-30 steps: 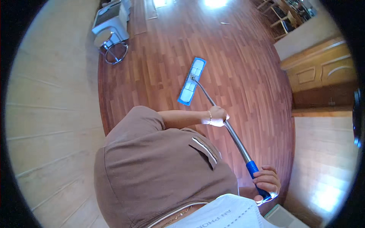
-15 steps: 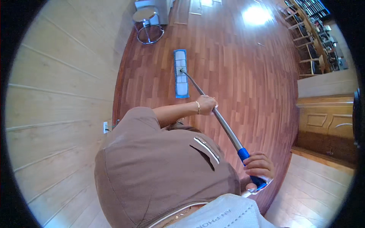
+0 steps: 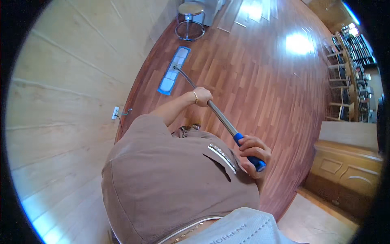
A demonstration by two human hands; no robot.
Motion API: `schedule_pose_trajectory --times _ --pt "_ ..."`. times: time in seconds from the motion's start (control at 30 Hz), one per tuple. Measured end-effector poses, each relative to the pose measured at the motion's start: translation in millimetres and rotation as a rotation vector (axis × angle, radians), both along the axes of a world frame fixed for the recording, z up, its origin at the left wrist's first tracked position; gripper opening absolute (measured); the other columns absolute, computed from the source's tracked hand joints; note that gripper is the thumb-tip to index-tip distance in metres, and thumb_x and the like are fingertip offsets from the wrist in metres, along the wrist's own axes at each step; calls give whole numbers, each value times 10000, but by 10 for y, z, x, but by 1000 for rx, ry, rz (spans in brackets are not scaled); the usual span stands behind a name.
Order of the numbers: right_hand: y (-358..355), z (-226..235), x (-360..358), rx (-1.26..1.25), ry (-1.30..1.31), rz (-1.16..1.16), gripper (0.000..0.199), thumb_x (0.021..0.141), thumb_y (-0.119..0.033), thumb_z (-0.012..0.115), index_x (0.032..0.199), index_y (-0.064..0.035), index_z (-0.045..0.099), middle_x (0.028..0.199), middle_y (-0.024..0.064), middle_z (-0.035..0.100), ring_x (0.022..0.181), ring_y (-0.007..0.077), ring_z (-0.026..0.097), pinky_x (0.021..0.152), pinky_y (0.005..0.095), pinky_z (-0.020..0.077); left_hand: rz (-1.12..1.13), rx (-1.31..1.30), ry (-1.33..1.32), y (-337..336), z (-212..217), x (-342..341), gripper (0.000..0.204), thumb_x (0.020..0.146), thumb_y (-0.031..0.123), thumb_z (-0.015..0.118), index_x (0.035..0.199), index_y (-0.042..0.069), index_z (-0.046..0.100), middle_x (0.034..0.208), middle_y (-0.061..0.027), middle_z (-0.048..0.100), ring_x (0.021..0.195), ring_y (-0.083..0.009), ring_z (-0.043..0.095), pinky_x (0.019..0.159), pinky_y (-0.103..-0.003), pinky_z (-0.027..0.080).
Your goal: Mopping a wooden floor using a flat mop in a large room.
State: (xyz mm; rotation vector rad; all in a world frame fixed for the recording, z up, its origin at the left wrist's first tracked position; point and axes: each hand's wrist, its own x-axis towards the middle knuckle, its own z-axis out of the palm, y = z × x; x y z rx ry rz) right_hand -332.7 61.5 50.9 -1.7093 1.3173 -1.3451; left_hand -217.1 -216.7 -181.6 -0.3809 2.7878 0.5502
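Note:
A flat mop (image 3: pixel 222 118) with a metal pole slants across the floor in front of me. Its long blue-edged head (image 3: pixel 167 85) with pale pads lies flat on the wood, tilted, near the left wall. My left hand (image 3: pixel 202 96), with a gold bracelet at the wrist, is closed around the pole partway down. My right hand (image 3: pixel 256 153) wraps the blue grip at the pole's upper end, close to my chest; the grip's tip sticks out below the fingers.
A round stool (image 3: pixel 191 9) with a chrome ring base stands beyond the mop head. A wall outlet (image 3: pixel 115 112) with a cord is at left. Chairs (image 3: pixel 339 81) line a long counter at far right, and a wooden cabinet (image 3: pixel 341 166) is nearer on the right.
The mop head has shifted left toward the wall and turned from straight to slanted. Both hands have moved left with the pole, the right one also forward. The view has turned somewhat.

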Motion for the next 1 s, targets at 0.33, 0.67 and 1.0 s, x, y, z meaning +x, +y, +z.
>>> schedule_pose_trajectory --times 0.33,0.67,1.0 --pt "-335 -389 245 80 -31 119 318 772 -263 710 929 5 640 986 171 632 1066 334 583 979 434 416 522 33 331 -146 -865 543 77 780 178 600 830 130 636 891 -122 625 898 -313 606 762 -423 485" --pt "-334 -616 250 174 32 329 280 815 -243 698 928 6 639 1154 199 617 1267 368 474 1036 449 367 918 267 611 -56 -1234 783 142 841 221 604 780 97 571 809 -113 578 759 -302 578 690 -433 481" --pt "-21 -195 -98 133 40 363 252 699 -217 713 829 -5 676 1034 200 664 1126 376 586 963 437 439 874 -136 497 868 -584 827 299 810 394 664 776 112 572 806 -117 621 775 -345 615 652 -469 479"
